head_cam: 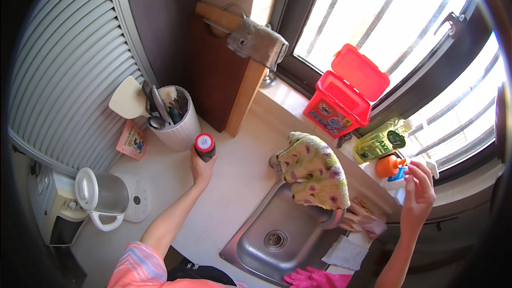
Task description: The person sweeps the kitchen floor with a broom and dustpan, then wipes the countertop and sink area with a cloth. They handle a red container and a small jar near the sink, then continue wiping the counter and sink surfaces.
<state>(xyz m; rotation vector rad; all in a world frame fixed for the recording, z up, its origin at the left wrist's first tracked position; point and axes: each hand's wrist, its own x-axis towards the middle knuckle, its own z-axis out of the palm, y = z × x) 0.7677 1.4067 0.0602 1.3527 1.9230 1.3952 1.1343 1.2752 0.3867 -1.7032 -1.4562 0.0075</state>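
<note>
On the counter beside the utensil holder, my left hand (202, 170) grips a dark bottle with a red cap (205, 144). The cap's round top bears a printed label. My right hand (419, 188) is raised at the window sill, fingers loosely bent and apart, with nothing visible in it. Its fingertips are near an orange pump top (389, 166) above a bottle with a blue label (397, 177); whether they touch it I cannot tell. A green and purple patterned cloth (316, 170) drapes over the faucet above a stainless steel sink (288, 224).
A white ribbed holder (178, 134) with utensils stands against a wooden cutting board (216, 76). An open red OMO box (338, 104) and an AXE bottle (378, 142) line the sill. A glass kettle (106, 192) stands left; pink rubber gloves (316, 278) lie at the sink's front.
</note>
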